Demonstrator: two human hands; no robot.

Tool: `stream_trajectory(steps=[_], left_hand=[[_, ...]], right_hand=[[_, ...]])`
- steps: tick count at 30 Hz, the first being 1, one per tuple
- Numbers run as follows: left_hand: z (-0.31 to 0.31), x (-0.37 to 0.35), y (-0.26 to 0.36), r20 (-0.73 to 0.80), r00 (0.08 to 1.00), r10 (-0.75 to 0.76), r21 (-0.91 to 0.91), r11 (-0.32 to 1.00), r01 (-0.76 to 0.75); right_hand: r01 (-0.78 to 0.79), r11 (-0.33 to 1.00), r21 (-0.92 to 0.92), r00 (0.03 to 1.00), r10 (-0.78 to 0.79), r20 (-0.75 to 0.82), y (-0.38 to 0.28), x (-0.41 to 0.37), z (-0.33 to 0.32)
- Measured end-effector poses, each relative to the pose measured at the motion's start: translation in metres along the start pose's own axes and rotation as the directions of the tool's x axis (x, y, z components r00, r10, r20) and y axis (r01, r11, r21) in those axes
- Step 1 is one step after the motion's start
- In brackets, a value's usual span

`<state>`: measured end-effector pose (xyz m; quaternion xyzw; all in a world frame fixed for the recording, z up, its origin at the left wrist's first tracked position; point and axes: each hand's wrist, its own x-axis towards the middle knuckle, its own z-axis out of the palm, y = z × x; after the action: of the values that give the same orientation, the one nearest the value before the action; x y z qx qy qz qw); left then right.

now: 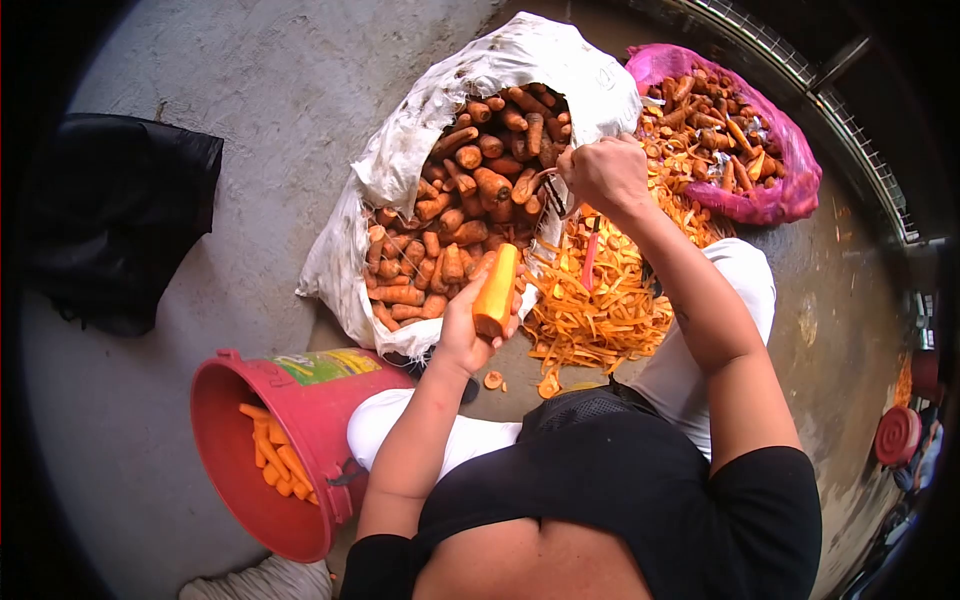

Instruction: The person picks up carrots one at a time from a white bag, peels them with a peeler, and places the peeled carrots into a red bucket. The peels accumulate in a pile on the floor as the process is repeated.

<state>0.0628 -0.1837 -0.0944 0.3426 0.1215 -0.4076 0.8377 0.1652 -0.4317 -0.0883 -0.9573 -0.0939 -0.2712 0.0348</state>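
Note:
My left hand (468, 325) is wrapped round a peeled carrot (496, 292), bright orange and smooth, held tilted upward. Up and to the right, my right hand (606, 176) is closed in a fist round a peeler (553, 192); its thin dark blade end sticks out on the left, and its handle is mostly hidden. Behind both hands a large white sack (345, 240) lies open, full of unpeeled carrots (470, 232). Below my right hand is a heap of orange peelings (600, 315), with a red-handled tool (591, 256) lying on it.
A red bucket (215, 440) lies tipped at the lower left with peeled carrots (275, 455) inside. A pink sack (795, 165) of carrots and scraps stands at the upper right. Black cloth or plastic (130, 215) is at the left. A red lid-like object (897, 436) sits far right.

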Motion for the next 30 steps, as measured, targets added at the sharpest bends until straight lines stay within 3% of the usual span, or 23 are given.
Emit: stream_trajectory(steps=[1, 2, 3, 5, 7, 9, 10, 13, 22, 25, 27, 30], left_hand=[[-0.002, 0.003, 0.000, 0.019, 1.000, 0.000, -0.040, 0.999, 0.001], [-0.006, 0.007, -0.001, 0.038, 0.999, 0.000, -0.079, 0.997, 0.003], [-0.008, 0.009, -0.001, 0.058, 0.998, 0.002, -0.118, 0.993, 0.005], [-0.003, 0.008, -0.002, -0.046, 0.999, 0.008, -0.120, 0.993, -0.014], [0.000, 0.009, -0.003, -0.085, 0.995, 0.047, -0.106, 0.993, -0.056], [-0.001, 0.012, -0.003, -0.059, 0.991, 0.118, -0.081, 0.989, -0.123], [-0.003, 0.013, -0.003, -0.095, 0.991, 0.091, -0.087, 0.991, -0.099], [-0.011, 0.016, -0.003, -0.202, 0.979, 0.004, -0.111, 0.993, -0.027], [-0.003, 0.009, 0.000, -0.127, 0.992, -0.004, -0.079, 0.997, -0.006], [-0.004, 0.008, -0.002, -0.030, 0.999, 0.041, -0.061, 0.997, -0.043], [-0.002, 0.004, 0.003, 0.061, 0.998, 0.003, -0.030, 1.000, -0.001], [-0.006, 0.003, 0.003, 0.021, 1.000, 0.005, -0.008, 1.000, -0.005]], right_hand=[[0.003, 1.000, 0.030, 1.000, -0.003, 0.004, -0.004, 0.003, -0.010], [-0.151, 0.975, 0.163, 0.968, 0.113, 0.223, -0.011, 0.007, -0.020], [-0.324, 0.912, 0.252, 0.877, 0.189, 0.442, -0.022, 0.012, -0.032], [-0.325, 0.814, 0.480, 0.911, 0.134, 0.390, -0.038, 0.005, -0.030], [-0.046, 0.845, 0.533, 0.983, -0.057, 0.174, -0.048, -0.003, -0.030], [0.074, 0.785, 0.616, 0.991, -0.126, 0.042, -0.060, -0.010, -0.033], [0.043, 0.759, 0.650, 0.985, -0.142, 0.101, -0.064, -0.013, -0.034], [0.130, 0.745, 0.655, 0.977, -0.210, 0.045, -0.073, -0.020, -0.034], [0.238, 0.752, 0.615, 0.966, -0.252, -0.065, -0.075, -0.024, -0.022], [0.139, 0.895, 0.423, 0.979, -0.188, 0.075, -0.051, -0.011, -0.014], [0.002, 0.996, 0.093, 0.986, -0.017, 0.166, -0.027, -0.001, -0.004], [-0.184, 0.983, 0.007, 0.970, 0.180, 0.161, 0.000, 0.006, -0.003]])
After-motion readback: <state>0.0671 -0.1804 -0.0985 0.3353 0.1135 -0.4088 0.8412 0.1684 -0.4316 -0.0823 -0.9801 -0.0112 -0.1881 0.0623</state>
